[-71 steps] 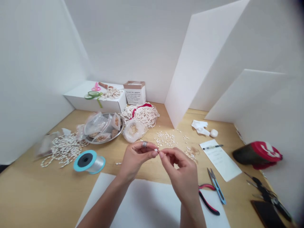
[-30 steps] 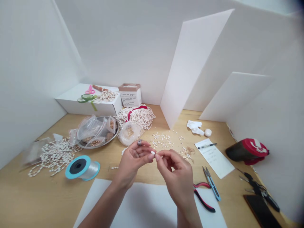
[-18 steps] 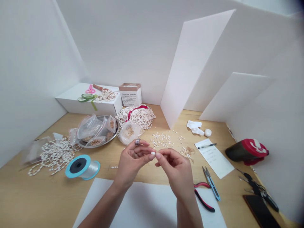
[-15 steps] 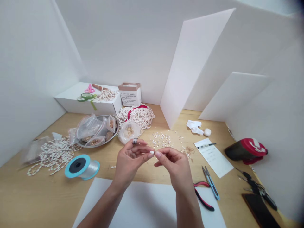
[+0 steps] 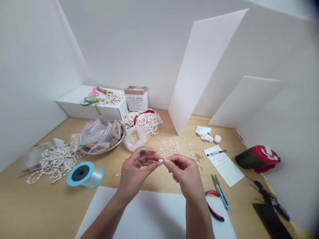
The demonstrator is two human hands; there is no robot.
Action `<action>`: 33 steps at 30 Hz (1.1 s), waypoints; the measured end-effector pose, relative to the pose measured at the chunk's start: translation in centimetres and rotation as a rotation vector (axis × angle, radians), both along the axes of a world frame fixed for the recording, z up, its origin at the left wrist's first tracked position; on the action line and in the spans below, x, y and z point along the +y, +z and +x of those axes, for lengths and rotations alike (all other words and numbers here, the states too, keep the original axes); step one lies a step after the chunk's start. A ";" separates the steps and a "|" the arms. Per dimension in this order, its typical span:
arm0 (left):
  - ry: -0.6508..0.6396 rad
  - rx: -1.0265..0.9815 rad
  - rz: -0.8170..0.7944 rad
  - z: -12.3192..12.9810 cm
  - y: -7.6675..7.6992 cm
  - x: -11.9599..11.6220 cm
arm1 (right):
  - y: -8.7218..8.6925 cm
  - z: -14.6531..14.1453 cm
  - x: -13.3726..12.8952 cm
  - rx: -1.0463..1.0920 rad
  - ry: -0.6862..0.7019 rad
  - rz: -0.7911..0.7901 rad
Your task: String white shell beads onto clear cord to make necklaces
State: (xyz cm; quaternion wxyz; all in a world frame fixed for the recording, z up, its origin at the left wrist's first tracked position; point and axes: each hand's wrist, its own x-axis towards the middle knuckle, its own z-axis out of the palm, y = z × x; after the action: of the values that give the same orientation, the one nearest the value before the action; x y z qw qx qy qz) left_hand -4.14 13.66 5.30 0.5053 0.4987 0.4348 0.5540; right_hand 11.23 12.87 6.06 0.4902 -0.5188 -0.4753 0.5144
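Small white beads point(image 5: 160, 160) sit pinched between the fingertips of both hands, held just above the table. My left hand point(image 5: 137, 171), with a ring on one finger, is closed on them between thumb and forefinger. From the other side my right hand point(image 5: 183, 171) pinches at the same spot, its thumb and forefinger meeting the beads. Any thread through them is too fine to see. Just beyond the fingers, loose white beads point(image 5: 170, 146) lie scattered on the wood, and a clear bag of gold beads point(image 5: 136, 137) rests behind my left hand.
A spool of clear line point(image 5: 86, 175), strung white beads point(image 5: 58, 161) and a metal tray of bags point(image 5: 119, 139) stand left. Red-handled pliers point(image 5: 215, 212), blue snips point(image 5: 221, 192), a note sheet point(image 5: 224, 166), keys point(image 5: 269, 196) and a dark tumbler point(image 5: 256, 157) lie right. White paper point(image 5: 149, 215) lies below.
Both hands stay together at nearly the same place. The right fingers have curled in slightly, and the beads have shifted a little to the right.
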 end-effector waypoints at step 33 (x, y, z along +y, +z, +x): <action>0.066 0.644 0.489 -1.3 1.1 -0.5 | -2.6 0.7 1.3 -0.113 0.186 -0.144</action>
State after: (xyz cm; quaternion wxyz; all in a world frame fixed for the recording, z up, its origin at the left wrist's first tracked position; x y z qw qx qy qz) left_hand -5.47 13.13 6.39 0.1919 0.7378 0.4422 0.4726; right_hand 11.97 14.15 3.51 0.3744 -0.5345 -0.5102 0.5602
